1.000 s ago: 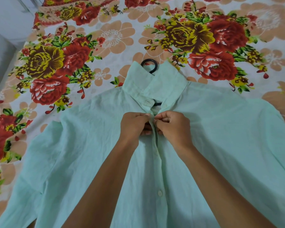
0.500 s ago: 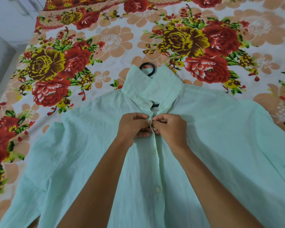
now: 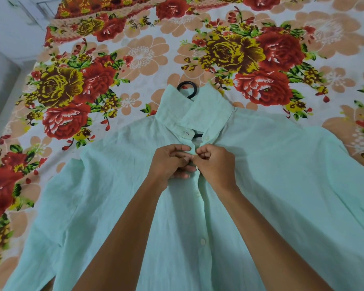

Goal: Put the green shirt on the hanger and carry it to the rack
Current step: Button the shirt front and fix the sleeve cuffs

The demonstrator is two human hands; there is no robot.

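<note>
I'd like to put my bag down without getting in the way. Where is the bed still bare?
Bare bedsheet runs beyond the collar and hanger hook, and along the left beside the sleeve. A smaller patch lies at the far right. The near middle is crowded: the green shirt spreads there, with the left hand and right hand at its buttons.

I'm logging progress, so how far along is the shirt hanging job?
Done: the hanger is inside the green shirt, its hook out past the collar. In hand: the left hand and right hand pinch the front edges together below the collar. Left: lifting it off the bed and carrying it to the rack.
</note>
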